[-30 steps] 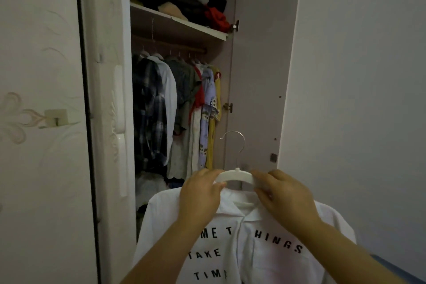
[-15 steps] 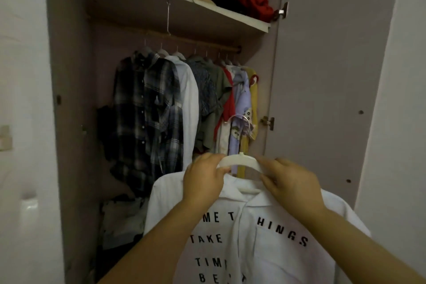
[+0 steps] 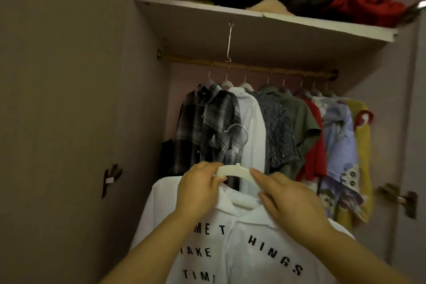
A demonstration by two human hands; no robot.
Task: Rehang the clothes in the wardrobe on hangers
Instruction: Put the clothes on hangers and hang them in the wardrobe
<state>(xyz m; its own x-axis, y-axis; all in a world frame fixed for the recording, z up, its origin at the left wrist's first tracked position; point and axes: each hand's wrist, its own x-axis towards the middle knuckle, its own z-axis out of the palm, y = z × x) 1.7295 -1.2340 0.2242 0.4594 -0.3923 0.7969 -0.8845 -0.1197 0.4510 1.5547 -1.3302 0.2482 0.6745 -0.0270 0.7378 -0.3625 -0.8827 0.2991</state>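
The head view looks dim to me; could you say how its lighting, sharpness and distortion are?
Head view: dim light, no glare; the white shirt and hanger are brightest; the shelf shades the rail beneath; wide-angle bowing curves the shelf edge; shirt lettering is sharp, the right edge slightly smeared.

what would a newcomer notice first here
A white shirt with black lettering fills the bottom centre, on a white hanger that the left hand and right hand hold. Behind it a row of hung shirts crowds the rail, under a shelf piled with clothes.

Two hands [image 3: 200, 188] [image 3: 294, 202], one hanger [image 3: 235, 171], one shirt [image 3: 242, 267]
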